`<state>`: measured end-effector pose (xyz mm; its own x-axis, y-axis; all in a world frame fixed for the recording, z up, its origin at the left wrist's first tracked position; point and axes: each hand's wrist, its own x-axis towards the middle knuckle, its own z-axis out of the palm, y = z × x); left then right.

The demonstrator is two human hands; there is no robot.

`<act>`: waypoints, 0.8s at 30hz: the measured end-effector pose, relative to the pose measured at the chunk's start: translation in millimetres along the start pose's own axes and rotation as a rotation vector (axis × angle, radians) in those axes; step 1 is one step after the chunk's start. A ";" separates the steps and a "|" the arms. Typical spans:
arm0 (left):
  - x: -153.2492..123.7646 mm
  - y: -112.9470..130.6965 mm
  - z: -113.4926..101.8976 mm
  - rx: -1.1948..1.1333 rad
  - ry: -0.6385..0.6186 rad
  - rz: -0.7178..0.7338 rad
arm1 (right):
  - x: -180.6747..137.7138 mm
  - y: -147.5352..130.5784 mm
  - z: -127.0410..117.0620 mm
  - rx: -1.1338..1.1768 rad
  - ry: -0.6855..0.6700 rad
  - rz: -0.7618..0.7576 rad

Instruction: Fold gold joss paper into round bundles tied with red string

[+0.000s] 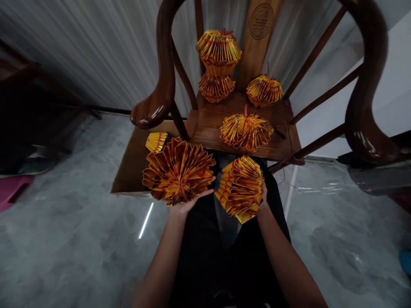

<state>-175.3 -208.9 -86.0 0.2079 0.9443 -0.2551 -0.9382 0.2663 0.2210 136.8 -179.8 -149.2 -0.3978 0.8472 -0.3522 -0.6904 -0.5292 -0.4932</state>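
My left hand (189, 201) lies palm up under a fanned gold-and-red folded paper ornament (178, 171), fingers stretched beneath it and supporting it. A second folded gold paper ornament (240, 188), bunched into a rounded bundle, rests in my right hand (263, 197), which cups it from the right; most of that hand's fingers are hidden behind the paper. Both ornaments hang over my dark-clothed lap, just in front of a wooden chair's seat (208, 128).
On the chair seat lie several more gold paper ornaments (245, 130), two stacked (218, 64) against the backrest. A cardboard box (133, 164) holding another ornament (156, 141) sits left of the chair. Grey glossy floor surrounds; a pink object (13, 190) lies far left.
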 end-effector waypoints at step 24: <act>30.7 -32.8 -8.7 -0.004 0.231 0.160 | 7.6 -1.5 2.5 -0.005 0.072 -0.278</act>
<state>-140.5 -190.3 -109.3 -0.0110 0.9050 -0.4252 -0.9552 0.1163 0.2722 133.3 -172.5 -149.1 -0.1495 0.9545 -0.2581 -0.7641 -0.2772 -0.5825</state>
